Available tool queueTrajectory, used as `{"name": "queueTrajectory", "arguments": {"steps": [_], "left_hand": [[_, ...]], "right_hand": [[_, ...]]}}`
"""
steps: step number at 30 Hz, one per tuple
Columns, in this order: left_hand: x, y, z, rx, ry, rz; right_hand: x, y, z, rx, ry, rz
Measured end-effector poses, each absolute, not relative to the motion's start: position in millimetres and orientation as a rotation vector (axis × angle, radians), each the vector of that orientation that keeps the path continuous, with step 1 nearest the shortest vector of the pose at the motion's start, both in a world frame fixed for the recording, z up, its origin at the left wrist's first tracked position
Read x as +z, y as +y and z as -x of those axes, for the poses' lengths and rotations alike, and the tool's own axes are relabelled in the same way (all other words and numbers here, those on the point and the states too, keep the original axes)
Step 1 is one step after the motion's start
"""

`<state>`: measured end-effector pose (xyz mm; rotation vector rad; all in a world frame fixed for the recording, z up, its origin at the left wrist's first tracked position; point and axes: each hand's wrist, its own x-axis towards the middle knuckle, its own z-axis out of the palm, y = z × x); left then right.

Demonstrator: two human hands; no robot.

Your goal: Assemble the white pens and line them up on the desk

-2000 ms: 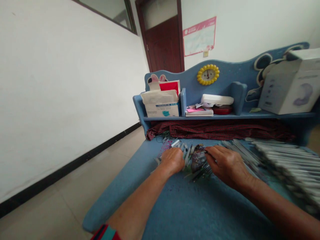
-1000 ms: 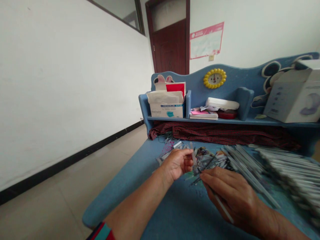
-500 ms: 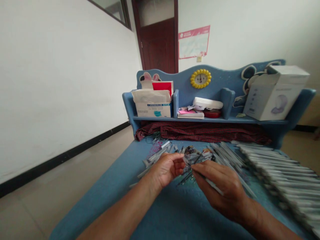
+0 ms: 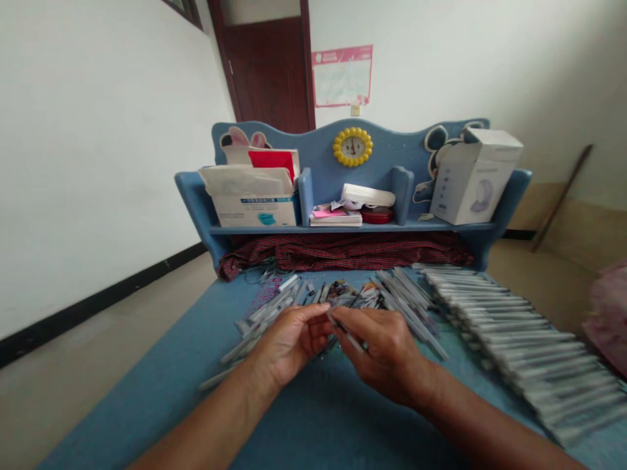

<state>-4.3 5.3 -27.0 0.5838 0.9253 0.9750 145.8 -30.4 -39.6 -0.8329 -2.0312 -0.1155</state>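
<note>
My left hand [image 4: 289,339] and my right hand [image 4: 386,352] meet above the blue desk top [image 4: 313,418]. The right hand pinches a thin grey pen [image 4: 347,334] that runs across its fingers. The left hand's fingertips are closed on a small piece at that pen's tip, too small to name. Behind the hands lies a loose heap of pen parts [image 4: 343,295]. A neat row of assembled grey pens [image 4: 509,329] stretches along the right side of the desk.
The desk's shelf holds a mask box [image 4: 255,207], a red book [image 4: 274,160], stacked papers [image 4: 337,217] and a white carton [image 4: 473,179]. A yellow clock [image 4: 353,145] is set in the back panel. Red checked cloth [image 4: 343,251] lies under the shelf. Tiled floor lies left.
Both hands left the heap, each lifting a piece, and came together toward me. The camera swung right, showing more of the desk's right side.
</note>
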Motion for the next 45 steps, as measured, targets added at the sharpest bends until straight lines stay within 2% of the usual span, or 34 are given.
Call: {"name": "queueTrajectory", "arguments": {"steps": [5,12,15,29,36,38,42,45], "left_hand": [[-22.5,11.3,7.8,1.077,0.918,-0.551],[-7.5,21.8,20.8,1.251,0.844,-0.445],[-7.8,21.7,20.6,1.245,0.840,-0.439],[-15.2,11.6,10.7,1.144,0.907,-0.586],[-19.1,10.6,10.2,1.109,0.913,-0.589],[-19.5,10.0,9.9,1.106,0.927,-0.588],[-21.2,8.6,9.4,1.102,0.930,-0.595],[-22.8,7.5,9.4,1.096,0.920,-0.609]], "right_hand": [[-35.7,-21.0,-156.6,-0.027,-2.101,1.076],[-13.4,4.1,-211.6,-0.008,-2.258,1.787],[-14.4,7.1,-220.2,0.029,-2.354,1.955],[-35.7,12.8,-213.2,0.058,-2.418,1.972],[-35.4,10.8,-208.4,0.083,-2.368,1.813],[-32.9,6.4,-203.4,0.270,-2.272,1.617],[-30.6,-5.1,-190.2,1.049,-1.839,1.101],[-33.4,-10.9,-181.3,1.358,-1.567,0.856]]}}
